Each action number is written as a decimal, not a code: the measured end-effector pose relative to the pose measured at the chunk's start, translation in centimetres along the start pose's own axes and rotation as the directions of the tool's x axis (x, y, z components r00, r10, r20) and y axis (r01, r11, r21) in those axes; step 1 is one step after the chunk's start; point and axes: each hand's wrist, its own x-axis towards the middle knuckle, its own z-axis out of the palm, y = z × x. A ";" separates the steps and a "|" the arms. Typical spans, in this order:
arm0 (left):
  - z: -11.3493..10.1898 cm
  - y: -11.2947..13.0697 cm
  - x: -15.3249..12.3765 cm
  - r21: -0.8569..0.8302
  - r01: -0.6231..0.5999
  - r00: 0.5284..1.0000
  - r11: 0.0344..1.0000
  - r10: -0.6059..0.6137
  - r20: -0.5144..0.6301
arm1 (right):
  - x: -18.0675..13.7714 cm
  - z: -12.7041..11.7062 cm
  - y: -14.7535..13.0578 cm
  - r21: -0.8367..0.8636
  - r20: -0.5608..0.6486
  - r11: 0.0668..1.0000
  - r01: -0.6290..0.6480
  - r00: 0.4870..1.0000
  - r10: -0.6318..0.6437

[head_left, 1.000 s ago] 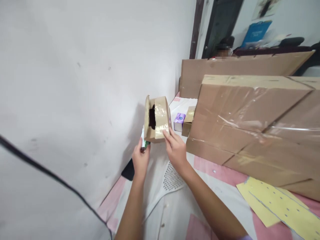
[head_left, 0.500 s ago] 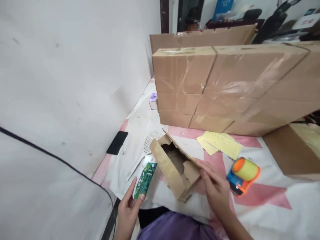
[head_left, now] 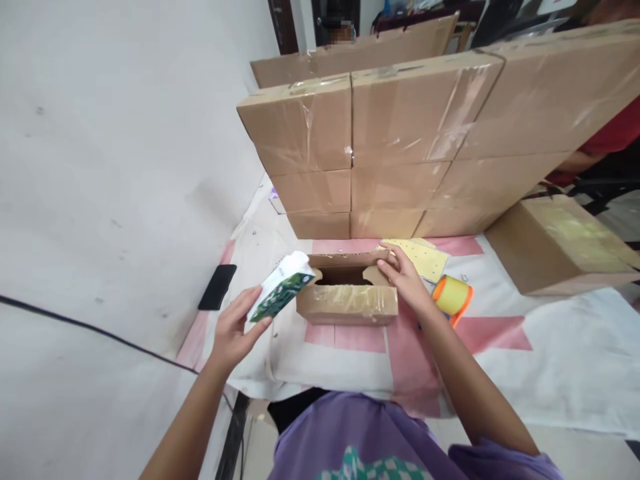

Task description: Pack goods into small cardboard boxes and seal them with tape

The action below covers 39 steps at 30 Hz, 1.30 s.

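The left hand (head_left: 231, 331) holds a green-and-white packet (head_left: 281, 293) by its lower end, fingers (head_left: 250, 298) clenched around it. The packet is tilted and off the cloth, and its upper corner hangs just at the left end of a small box (head_left: 347, 303).

The small box lies lengthwise on the tabletop (head_left: 560, 347), on a pink-and-white cloth (head_left: 350, 353), with its top open and its inside dark. Clear tape shines across its near wall. The right hand (head_left: 409, 285) is at the box's right end, its fingers (head_left: 389, 269) laid on the torn flap there. The thumb is hidden, so I cannot tell whether they pinch the flap or only rest on it.

Just right of that hand sits an orange tape dispenser (head_left: 453, 298) with a yellow roll, and yellow sheets (head_left: 426, 257) lie behind it. A black phone (head_left: 217, 287) lies near the left edge of the cloth, beside the white wall (head_left: 115, 167), and a black cable (head_left: 90, 325) runs across that wall.

Behind the small box stands a stack of taped cartons (head_left: 380, 147), close to it but not touching. A single carton (head_left: 555, 247) lies apart to the right.
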 end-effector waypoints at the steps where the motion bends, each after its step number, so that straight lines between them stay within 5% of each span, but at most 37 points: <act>1: 0.4 0.2 2.0 0.011 -0.080 0.994 0.997 0.079 0.072 | -0.2 0.0 -0.4 -0.082 -0.070 0.994 0.074 0.994 -0.080; 4: 1.8 0.7 7.4 -0.017 -0.218 0.947 0.976 0.215 0.240 | -1.7 -0.5 -2.7 -0.420 -0.189 0.850 0.318 0.886 -0.424; 6: 2.4 0.8 9.9 -0.072 -0.256 0.907 0.964 0.265 0.328 | -3.3 -1.2 -4.8 -0.537 0.015 0.707 0.460 0.843 -0.537; 10: 3.1 0.9 10.9 -0.200 -0.173 0.866 0.964 0.245 0.435 | -6.6 -1.9 -7.9 -0.493 0.523 0.622 0.609 0.778 -0.348; 13: 3.5 1.0 9.4 -0.322 0.130 0.903 0.938 0.022 0.428 | -8.2 -1.7 -7.8 -0.513 0.610 0.617 0.597 0.759 -0.228; 16: 4.0 1.1 7.9 -0.501 0.442 0.862 0.744 -0.199 0.466 | -8.9 -1.5 -6.9 -0.512 0.658 0.629 0.585 0.738 -0.151; 21: 4.2 1.7 7.3 -0.519 0.606 0.765 0.603 -0.264 0.587 | -8.2 -1.8 -7.1 -0.541 0.655 0.711 0.449 0.755 0.023; 26: 5.2 3.3 7.6 -0.354 0.782 0.548 0.512 -0.296 0.783 | -6.8 -2.0 -6.9 -0.497 0.643 0.764 0.412 0.766 0.006; 30: 7.1 5.4 8.7 -0.030 0.860 0.333 0.509 -0.517 0.788 | -6.6 -2.0 -5.7 -0.431 0.632 0.776 0.460 0.768 -0.105; 34: 10.2 6.8 9.8 0.361 0.782 0.092 0.508 -0.668 0.739 | -6.7 -1.8 -4.6 -0.341 0.594 0.809 0.479 0.776 -0.209; 37: 13.0 6.8 9.9 0.493 0.672 0.016 0.553 -0.676 0.737 | -6.7 -1.6 -4.0 -0.292 0.563 0.830 0.475 0.787 -0.252; 39: 14.6 6.5 9.9 0.504 0.618 0.046 0.603 -0.668 0.743 | -6.8 -1.6 -3.8 -0.278 0.543 0.840 0.466 0.798 -0.263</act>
